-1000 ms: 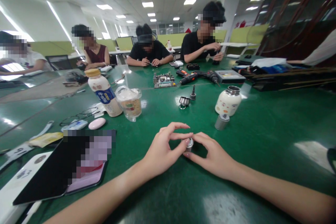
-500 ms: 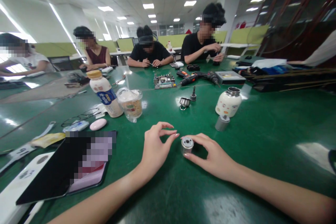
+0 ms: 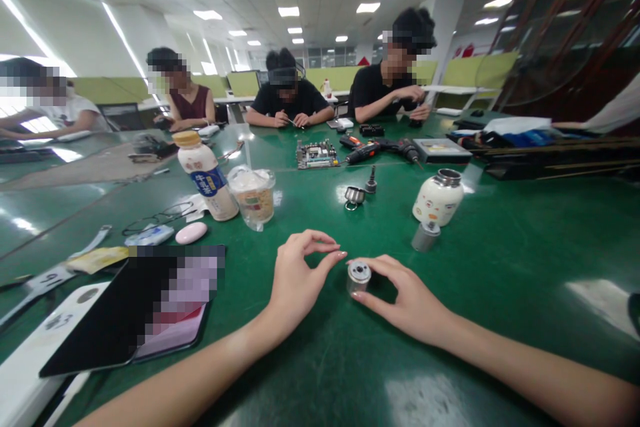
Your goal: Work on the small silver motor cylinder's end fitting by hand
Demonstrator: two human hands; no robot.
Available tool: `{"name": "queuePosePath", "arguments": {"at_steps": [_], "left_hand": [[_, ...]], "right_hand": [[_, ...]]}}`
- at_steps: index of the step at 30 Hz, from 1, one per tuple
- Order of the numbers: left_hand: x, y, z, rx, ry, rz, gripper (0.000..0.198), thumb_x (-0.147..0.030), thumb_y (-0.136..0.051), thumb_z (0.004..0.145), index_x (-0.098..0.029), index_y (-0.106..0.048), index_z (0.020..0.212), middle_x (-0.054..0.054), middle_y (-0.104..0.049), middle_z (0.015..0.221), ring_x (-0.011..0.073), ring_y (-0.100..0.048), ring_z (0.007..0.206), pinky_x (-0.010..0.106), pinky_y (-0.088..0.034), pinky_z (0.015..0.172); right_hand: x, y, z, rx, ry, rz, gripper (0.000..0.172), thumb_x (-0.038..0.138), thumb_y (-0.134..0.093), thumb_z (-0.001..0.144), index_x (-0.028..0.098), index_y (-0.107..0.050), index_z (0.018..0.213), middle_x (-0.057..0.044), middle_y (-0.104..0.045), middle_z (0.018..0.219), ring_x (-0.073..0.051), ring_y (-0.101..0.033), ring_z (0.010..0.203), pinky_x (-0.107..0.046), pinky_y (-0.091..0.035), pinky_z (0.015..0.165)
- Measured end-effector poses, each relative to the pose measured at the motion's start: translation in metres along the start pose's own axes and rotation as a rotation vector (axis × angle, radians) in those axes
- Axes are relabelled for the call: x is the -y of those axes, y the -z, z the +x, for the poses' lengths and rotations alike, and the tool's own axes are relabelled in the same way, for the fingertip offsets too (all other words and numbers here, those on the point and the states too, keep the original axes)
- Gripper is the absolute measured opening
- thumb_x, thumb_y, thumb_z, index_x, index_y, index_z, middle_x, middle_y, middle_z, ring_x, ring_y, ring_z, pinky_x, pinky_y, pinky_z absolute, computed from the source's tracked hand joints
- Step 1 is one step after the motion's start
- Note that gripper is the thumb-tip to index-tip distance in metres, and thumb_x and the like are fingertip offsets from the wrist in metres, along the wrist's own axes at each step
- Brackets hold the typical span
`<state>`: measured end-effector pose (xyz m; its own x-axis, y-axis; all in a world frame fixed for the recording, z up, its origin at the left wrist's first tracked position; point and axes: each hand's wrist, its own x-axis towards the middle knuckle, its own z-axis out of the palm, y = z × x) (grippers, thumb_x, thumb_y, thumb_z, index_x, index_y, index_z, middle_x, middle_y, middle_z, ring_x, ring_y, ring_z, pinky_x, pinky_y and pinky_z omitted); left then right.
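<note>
A small silver metal cylinder (image 3: 359,277) stands upright near the middle of the green table (image 3: 320,360). My right hand (image 3: 400,287) grips it from the right, thumb at the near side and fingers at the far side. Just left of the cylinder is my left hand (image 3: 303,273), its thumb and fingertips drawn close together; whether something tiny sits between them is too small to tell. Farther right, a second metal cylinder (image 3: 426,236) stands in front of a white open-topped flask (image 3: 438,199).
Beyond my hands lie a metal cup-shaped lid (image 3: 355,196), a dark pointed part (image 3: 371,181), a circuit board (image 3: 318,155) and power drills (image 3: 383,149). At left are a bottle (image 3: 207,177), a bagged cup (image 3: 253,197), a pink oval case (image 3: 191,233) and a tablet (image 3: 110,320). Several people sit opposite.
The view has shifted slightly, so most things appear a little farther right. My right hand keeps its grip on the cylinder, and the gap between my left fingertips looks slightly smaller.
</note>
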<state>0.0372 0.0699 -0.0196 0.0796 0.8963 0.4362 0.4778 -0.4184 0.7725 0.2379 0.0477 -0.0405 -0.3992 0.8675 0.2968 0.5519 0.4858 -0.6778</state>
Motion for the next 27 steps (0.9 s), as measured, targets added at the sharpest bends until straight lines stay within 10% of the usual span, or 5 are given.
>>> {"name": "queuePosePath", "arguments": {"at_steps": [27], "left_hand": [[-0.017,-0.002,-0.008,0.329,-0.161,-0.12,0.03,-0.016,-0.06,0.092,-0.027,-0.062,0.119,-0.001,-0.07,0.121,0.0213,-0.052,0.128,0.037,-0.031,0.106]], "right_hand": [[-0.002,-0.002,-0.001,-0.02,0.072,0.018,0.024,0.028,-0.069,0.086,0.024,-0.064,0.11,-0.004,-0.068,0.102,-0.022,-0.06,0.095,-0.037,-0.047,0.085]]}}
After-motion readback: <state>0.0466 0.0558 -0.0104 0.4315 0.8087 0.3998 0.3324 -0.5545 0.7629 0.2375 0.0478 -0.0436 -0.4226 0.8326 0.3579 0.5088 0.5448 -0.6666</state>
